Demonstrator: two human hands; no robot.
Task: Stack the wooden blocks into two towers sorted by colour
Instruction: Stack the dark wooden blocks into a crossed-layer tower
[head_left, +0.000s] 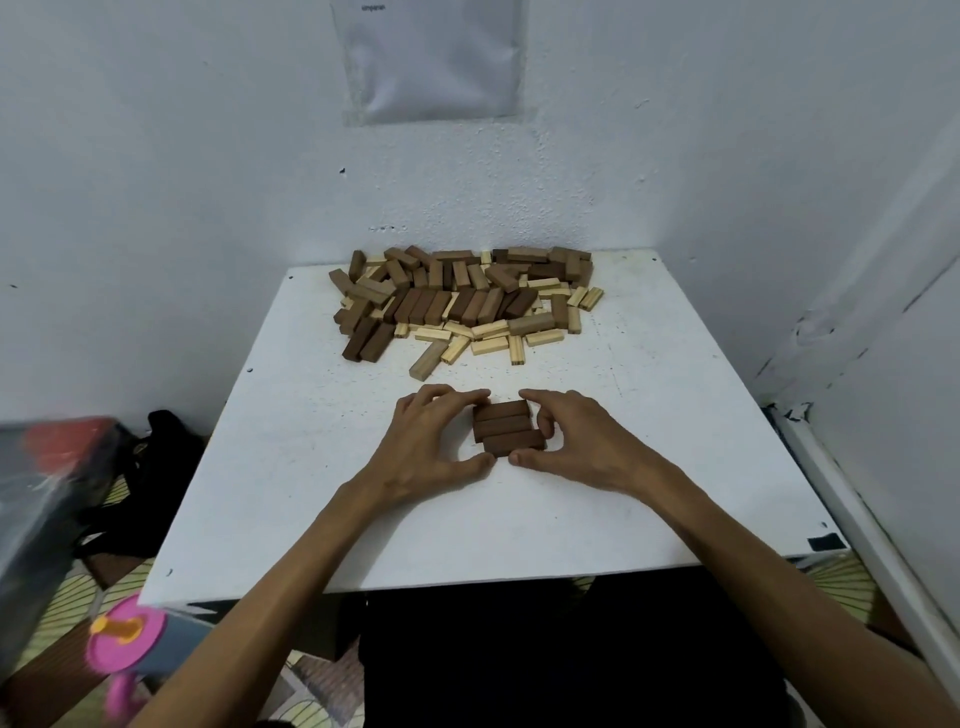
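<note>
Your three dark brown blocks (506, 428) lie side by side at the near middle of the white table (675, 441), long axes running left to right. Your left hand (431, 441) and right hand (576, 441) clasp them from either end, fingers curled, thumbs at the near edge. The mixed pile (467, 301) lies straight beyond, equally near both hands.

light: dim, cool, diffuse | shadows: soft beneath hands (431, 441) on table (311, 467) | edges: bowed; lower-left blurred
</note>
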